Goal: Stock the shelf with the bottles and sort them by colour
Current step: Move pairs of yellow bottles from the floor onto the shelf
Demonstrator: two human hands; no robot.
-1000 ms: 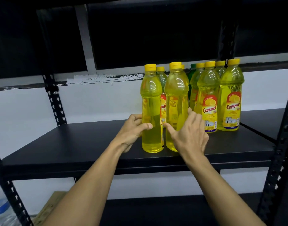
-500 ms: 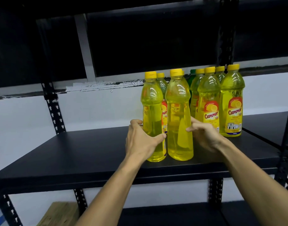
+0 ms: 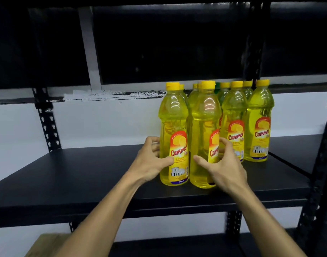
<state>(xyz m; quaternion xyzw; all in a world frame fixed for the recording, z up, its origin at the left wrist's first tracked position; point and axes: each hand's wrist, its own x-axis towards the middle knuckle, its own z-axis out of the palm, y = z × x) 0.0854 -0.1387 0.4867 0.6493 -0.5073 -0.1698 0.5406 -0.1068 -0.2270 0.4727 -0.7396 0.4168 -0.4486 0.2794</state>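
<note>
Several yellow bottles with yellow caps stand in a cluster on the black shelf point(image 3: 85, 169). The two nearest stand side by side at the front. My left hand point(image 3: 151, 162) grips the front left bottle point(image 3: 174, 130) low down, thumb across its label. My right hand point(image 3: 225, 167) grips the front right bottle point(image 3: 205, 127) near its base, its label turned to the right. Behind them stand more yellow bottles point(image 3: 234, 115), the rightmost one point(image 3: 259, 117) facing me. A green cap point(image 3: 217, 85) peeks out at the back, its bottle mostly hidden.
Black perforated uprights point(image 3: 47, 127) frame the rack, and another upright point(image 3: 323, 164) stands at the right. A second shelf board point(image 3: 296, 145) adjoins on the right. A lower shelf point(image 3: 177, 247) and a wooden piece point(image 3: 46, 245) lie below. The white wall is behind.
Both front bottles have been turned, so their labels now show more toward me. My right hand has shifted from the bottle's right side to its front.
</note>
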